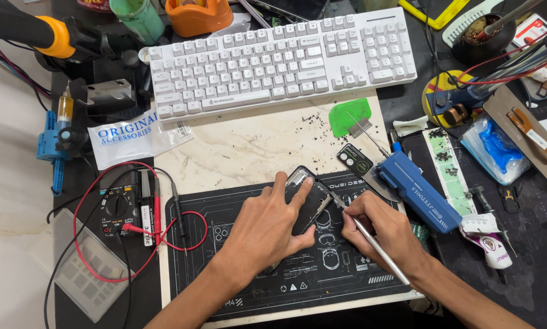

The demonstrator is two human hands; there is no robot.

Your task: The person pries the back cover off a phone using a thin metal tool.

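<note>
Surface: messy dark work surface with a pale marble board and a black printed repair mat on top.
Phone: small black opened phone body lies on the mat, near its top edge, between the two hands.
Phone's long way: it runs slanted, from low on the left up to the right; its upper end points up and away toward the white keyboard.
Left hand: left hand lies over the lower part of the phone, fingers spread and pressed on it to hold it down.
Right hand: right hand sits just right of the phone, fingers closed tight on a thin silver metal tool.
Tool: its long way slants from low right up to the left, and its tip touches the phone's right edge.
Which way: the phone lies to the left of the right fingers; the left hand is nearer, already on it.
Near by: blue box-shaped electric tool lies up and right of the right hand, close but apart.
Green bit: flat green plastic pick rests on the marble, below the keyboard.
Far left: black meter with red and black wires sits well apart from the hands.
</note>
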